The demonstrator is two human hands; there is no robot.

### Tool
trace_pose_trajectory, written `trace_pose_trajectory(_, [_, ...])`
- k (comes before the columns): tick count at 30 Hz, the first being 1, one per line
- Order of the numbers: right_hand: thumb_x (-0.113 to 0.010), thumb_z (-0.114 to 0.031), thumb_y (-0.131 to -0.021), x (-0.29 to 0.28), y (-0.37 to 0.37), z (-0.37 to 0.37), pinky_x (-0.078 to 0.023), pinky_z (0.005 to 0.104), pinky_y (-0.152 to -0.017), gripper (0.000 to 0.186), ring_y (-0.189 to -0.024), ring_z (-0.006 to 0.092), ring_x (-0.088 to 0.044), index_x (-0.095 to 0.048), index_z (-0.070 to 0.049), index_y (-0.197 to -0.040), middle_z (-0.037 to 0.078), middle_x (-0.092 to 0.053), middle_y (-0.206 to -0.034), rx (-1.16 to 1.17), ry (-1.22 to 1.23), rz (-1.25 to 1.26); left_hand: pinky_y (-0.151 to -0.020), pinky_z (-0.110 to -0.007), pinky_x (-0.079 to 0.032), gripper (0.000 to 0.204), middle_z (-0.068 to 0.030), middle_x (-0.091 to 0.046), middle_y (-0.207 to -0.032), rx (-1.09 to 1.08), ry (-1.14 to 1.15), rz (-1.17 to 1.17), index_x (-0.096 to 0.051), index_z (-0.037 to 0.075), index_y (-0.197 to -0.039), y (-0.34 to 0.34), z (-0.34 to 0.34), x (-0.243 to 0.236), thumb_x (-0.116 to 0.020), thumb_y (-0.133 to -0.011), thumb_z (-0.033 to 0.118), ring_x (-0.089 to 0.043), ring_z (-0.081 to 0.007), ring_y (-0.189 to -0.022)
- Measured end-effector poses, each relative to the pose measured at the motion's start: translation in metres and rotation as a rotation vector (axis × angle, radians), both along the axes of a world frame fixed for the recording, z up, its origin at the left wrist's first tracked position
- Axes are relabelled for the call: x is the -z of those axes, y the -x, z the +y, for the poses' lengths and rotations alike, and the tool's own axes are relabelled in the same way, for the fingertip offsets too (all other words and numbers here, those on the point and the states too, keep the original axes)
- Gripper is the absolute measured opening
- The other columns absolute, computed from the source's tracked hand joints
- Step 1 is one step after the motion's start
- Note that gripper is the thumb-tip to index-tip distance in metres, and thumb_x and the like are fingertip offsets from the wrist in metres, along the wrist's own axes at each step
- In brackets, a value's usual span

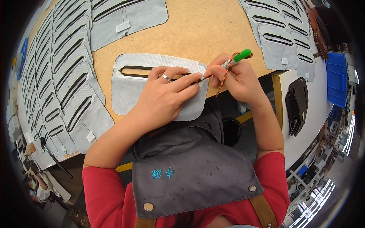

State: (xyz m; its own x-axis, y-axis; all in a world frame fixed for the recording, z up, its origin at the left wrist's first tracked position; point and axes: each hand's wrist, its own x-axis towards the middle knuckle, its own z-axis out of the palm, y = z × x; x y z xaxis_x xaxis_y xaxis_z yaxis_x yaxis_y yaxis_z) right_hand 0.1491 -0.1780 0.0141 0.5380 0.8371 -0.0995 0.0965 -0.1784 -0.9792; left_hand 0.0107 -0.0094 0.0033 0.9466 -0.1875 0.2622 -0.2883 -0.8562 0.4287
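A grey panel (127, 91) with rounded corners lies at the table's near edge, overhanging it slightly. A long black-edged slot (135, 72) runs through the pale mesh-like band along its top. My left hand (163, 91), a ring on one finger, rests on the panel with fingers stretched over the slot and holds nothing up. In my right hand (235, 81) is a slim pen (242, 55) with a green end and a silvery barrel, gripped between thumb and fingers. An orange and black cord (223, 81) is looped on it. The pen's tip is by the slot's right end, close to my left fingertips.
Overlapping rows of similar slotted panels (72, 57) cover the left side, with more panels (275, 53) at the far right. One larger panel (152, 17) lies at the back. Dark brown leather-like pieces (297, 106) are stacked near a blue bin (337, 79).
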Motion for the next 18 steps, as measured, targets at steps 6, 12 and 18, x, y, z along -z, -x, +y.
trace_pose_trajectory(6, [-0.062,-0.008,-0.085,0.008,0.006,-0.015,-0.045,0.0274,-0.053,0.006,-0.059,0.0185,-0.060,-0.060,-0.002,-0.085,0.006,-0.063,-0.075,-0.132,-0.096,-0.378,-0.091,-0.037,-0.036,0.021,0.0032,-0.060,-0.115,-0.035,0.012,0.001,-0.060,0.012,-0.093,0.001,0.000,0.000,-0.062,-0.072,0.009,-0.054,-0.0153,-0.105])
trace_pose_trajectory(12, [-0.072,-0.009,-0.077,0.031,0.032,-0.040,-0.045,0.0255,-0.053,0.021,-0.066,0.0183,-0.064,-0.060,-0.007,-0.094,0.010,-0.068,-0.100,-0.123,-0.252,-0.904,-0.089,-0.037,-0.035,0.027,0.0034,-0.061,-0.115,-0.048,0.123,0.047,-0.062,0.012,-0.095,0.004,0.001,0.001,-0.060,-0.071,0.001,-0.055,-0.0190,-0.105])
trace_pose_trajectory(18, [-0.072,-0.008,-0.076,0.045,0.045,-0.055,-0.048,0.0263,-0.056,0.027,-0.069,0.0200,-0.063,-0.061,-0.006,-0.101,0.011,-0.066,-0.099,0.045,-0.281,-0.853,-0.089,-0.037,-0.033,0.033,0.0023,-0.061,-0.114,-0.051,0.238,0.085,-0.061,0.011,-0.099,0.001,0.005,0.003,-0.055,-0.070,-0.003,-0.054,-0.0202,-0.106])
